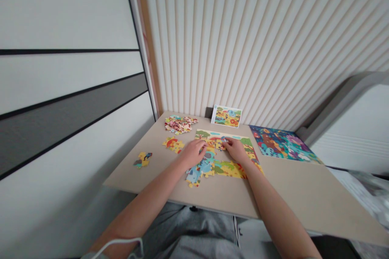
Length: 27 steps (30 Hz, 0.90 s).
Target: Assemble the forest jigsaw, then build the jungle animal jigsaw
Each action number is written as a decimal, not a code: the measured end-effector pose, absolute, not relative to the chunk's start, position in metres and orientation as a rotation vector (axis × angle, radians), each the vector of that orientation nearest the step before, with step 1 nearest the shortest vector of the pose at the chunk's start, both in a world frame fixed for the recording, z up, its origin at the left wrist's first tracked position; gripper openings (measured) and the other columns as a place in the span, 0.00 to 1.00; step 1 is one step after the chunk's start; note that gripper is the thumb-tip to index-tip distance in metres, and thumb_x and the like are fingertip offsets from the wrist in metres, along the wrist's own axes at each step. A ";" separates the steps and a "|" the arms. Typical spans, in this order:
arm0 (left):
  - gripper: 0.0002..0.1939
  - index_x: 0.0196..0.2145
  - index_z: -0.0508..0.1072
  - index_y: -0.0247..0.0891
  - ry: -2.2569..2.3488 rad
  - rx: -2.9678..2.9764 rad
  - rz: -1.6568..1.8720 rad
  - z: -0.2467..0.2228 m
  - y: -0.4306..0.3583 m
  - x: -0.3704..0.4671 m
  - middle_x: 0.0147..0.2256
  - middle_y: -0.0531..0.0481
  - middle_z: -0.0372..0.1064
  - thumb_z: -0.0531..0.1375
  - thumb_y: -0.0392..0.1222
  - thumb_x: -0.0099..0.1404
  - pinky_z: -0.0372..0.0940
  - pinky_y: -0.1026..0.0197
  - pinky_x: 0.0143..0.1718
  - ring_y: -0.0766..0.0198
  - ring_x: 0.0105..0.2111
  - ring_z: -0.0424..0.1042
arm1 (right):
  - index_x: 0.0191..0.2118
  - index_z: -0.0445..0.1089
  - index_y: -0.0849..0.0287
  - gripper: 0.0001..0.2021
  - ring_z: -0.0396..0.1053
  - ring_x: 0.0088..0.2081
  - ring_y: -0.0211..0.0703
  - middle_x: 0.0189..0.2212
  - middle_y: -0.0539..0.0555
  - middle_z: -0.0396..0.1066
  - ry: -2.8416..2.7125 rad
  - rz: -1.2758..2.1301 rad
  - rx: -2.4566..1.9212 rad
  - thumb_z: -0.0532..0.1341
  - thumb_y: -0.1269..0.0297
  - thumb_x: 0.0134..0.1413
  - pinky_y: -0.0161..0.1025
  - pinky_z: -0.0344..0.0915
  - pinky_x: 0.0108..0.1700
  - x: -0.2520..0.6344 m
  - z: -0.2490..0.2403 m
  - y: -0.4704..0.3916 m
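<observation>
A partly assembled animal puzzle [227, 168] lies on the beige table [225, 197], with blue and yellow joined pieces [200, 170] at its lower left. My left hand [194, 153] rests at the puzzle's left side, fingers curled together near its upper part; what they hold, if anything, is hidden. My right hand [235, 148] is over the upper middle, its thumb and finger closed at the edge of a small yellow and orange piece [220, 145]. A picture card [226, 116] of the same animal scene leans at the back.
Loose pieces are piled [180, 124] at the back left. Two small joined groups, one with a red shape [173, 144] and one yellow [142, 160], lie at the left. A dark blue puzzle [282, 143] lies at the right, by the pleated wall [206, 48].
</observation>
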<state>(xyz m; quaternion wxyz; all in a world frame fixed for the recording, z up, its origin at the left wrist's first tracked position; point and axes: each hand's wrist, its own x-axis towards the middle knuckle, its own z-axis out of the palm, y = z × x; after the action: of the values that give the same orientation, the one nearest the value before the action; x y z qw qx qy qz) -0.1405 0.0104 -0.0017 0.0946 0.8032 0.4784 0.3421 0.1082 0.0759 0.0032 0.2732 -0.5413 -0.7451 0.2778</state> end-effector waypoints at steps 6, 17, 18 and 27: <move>0.15 0.49 0.77 0.40 1.459 2.566 0.792 0.009 0.040 -0.133 0.44 0.43 0.74 0.52 0.36 0.72 0.65 0.53 0.55 0.55 0.48 0.71 | 0.54 0.75 0.56 0.20 0.75 0.37 0.47 0.34 0.54 0.80 -2.027 0.484 -1.626 0.59 0.55 0.61 0.37 0.63 0.38 0.102 -0.003 0.079; 0.23 0.52 0.78 0.45 1.392 2.687 0.652 -0.014 0.058 -0.123 0.52 0.44 0.73 0.57 0.28 0.63 0.61 0.50 0.59 0.53 0.54 0.69 | 0.50 0.77 0.56 0.19 0.72 0.45 0.53 0.41 0.62 0.78 -2.184 0.072 -1.754 0.58 0.50 0.64 0.41 0.62 0.44 0.084 0.004 0.071; 0.23 0.52 0.77 0.45 1.394 2.688 0.648 -0.016 0.058 -0.123 0.52 0.44 0.73 0.57 0.28 0.63 0.60 0.49 0.60 0.52 0.54 0.69 | 0.49 0.77 0.56 0.19 0.71 0.47 0.54 0.42 0.63 0.78 -2.191 0.009 -1.745 0.58 0.49 0.64 0.42 0.61 0.46 0.084 0.003 0.069; 0.25 0.54 0.77 0.43 1.393 2.640 0.669 -0.023 0.061 -0.124 0.55 0.43 0.71 0.55 0.27 0.63 0.56 0.48 0.62 0.50 0.56 0.67 | 0.50 0.78 0.54 0.17 0.69 0.46 0.49 0.42 0.60 0.73 -2.351 0.094 -1.567 0.54 0.55 0.69 0.40 0.61 0.50 0.095 -0.001 0.063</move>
<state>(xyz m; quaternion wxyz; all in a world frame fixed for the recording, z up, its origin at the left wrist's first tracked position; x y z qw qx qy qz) -0.1240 0.0605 -0.0230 0.0410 0.8623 0.4550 0.2185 0.0955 0.0630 -0.0008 0.1564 -0.5476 -0.8214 0.0330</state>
